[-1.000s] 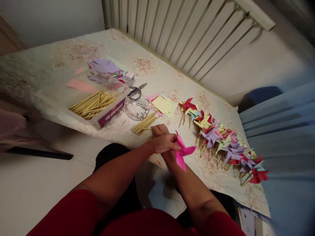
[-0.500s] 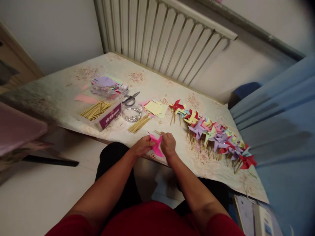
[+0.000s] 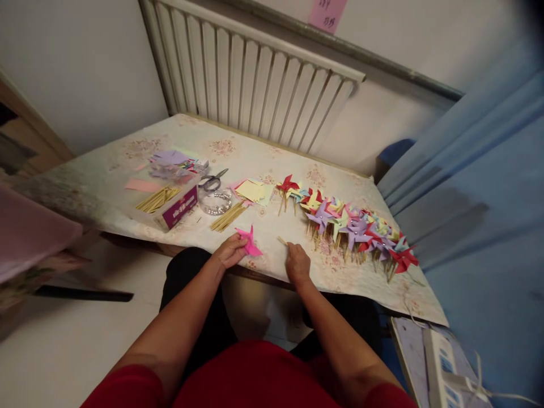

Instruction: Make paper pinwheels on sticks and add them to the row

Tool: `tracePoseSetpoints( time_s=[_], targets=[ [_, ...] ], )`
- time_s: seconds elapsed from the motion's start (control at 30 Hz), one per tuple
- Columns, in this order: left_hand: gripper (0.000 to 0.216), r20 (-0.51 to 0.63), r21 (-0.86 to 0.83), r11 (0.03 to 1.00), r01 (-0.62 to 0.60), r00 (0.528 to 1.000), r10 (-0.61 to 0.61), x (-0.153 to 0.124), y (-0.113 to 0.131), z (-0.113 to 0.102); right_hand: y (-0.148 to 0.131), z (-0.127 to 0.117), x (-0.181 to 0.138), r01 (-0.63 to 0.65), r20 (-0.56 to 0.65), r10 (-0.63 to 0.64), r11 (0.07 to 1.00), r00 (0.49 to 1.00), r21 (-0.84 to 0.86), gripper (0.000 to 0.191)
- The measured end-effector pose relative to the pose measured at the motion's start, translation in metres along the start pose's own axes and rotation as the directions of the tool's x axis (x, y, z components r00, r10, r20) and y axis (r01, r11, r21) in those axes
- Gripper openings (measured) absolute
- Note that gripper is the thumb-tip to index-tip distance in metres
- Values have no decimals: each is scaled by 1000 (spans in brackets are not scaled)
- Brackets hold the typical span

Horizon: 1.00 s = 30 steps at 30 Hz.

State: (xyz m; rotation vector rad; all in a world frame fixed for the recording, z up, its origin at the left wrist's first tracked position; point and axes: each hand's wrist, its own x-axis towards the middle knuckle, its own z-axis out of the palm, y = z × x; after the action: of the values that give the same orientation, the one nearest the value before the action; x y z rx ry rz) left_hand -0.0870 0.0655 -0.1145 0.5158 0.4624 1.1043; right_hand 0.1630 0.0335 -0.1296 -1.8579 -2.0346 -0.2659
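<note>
My left hand (image 3: 230,250) pinches a bright pink paper pinwheel (image 3: 250,240) near the table's front edge. A short way to the right, my right hand (image 3: 297,264) is closed around a thin wooden stick (image 3: 282,241), whose tip pokes out above the fingers. The stick and the pinwheel are apart. Beyond my left hand lies a bundle of loose sticks (image 3: 228,216), close to a stack of pale paper squares (image 3: 251,191). Right of my right hand, many-coloured finished pinwheels (image 3: 340,221) on sticks lie in a long row.
A clear tub with a purple label (image 3: 181,209) holds more sticks. Near it are a round clear dish of small shiny pins (image 3: 215,202), scissors (image 3: 213,180) and a pile of purple paper (image 3: 170,157). A radiator (image 3: 250,79) stands behind; a blue curtain (image 3: 480,187) hangs at right.
My hands have moved apart. The right hand with the stick has drawn away from the pink pinwheel, which stays in my left hand. The camera view has shifted.
</note>
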Motion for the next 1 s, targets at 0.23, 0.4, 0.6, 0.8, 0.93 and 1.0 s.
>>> tracePoseSetpoints(
  time_s=[0.23, 0.4, 0.6, 0.8, 0.93, 1.0],
  targets=[
    [36, -28, 13, 1000, -15, 999, 15, 1, -1, -4, 12, -1, -13, -15, -45, 17, 999, 999, 39, 33],
    [37, -62, 41, 999, -21, 998, 23, -1, 0, 0, 11, 1, -13, -16, -56, 19, 999, 998, 48, 32],
    [36, -99, 76, 997, -16, 995, 24, -5, 0, 1, 11, -1, -13, -1, -65, 6, 998, 998, 70, 32],
    [36, -112, 83, 995, -58, 991, 67, -5, -4, -1, 11, -2, -14, 17, -82, -10, 996, 997, 90, 31],
    [34, -125, 81, 993, -85, 988, 94, -4, -6, -1, 11, 0, -14, 28, -111, -18, 995, 994, 94, 30],
    [33, -128, 71, 992, -103, 985, 112, -3, -8, -1, 12, 1, -14, 35, -124, -23, 995, 992, 96, 30]
  ],
)
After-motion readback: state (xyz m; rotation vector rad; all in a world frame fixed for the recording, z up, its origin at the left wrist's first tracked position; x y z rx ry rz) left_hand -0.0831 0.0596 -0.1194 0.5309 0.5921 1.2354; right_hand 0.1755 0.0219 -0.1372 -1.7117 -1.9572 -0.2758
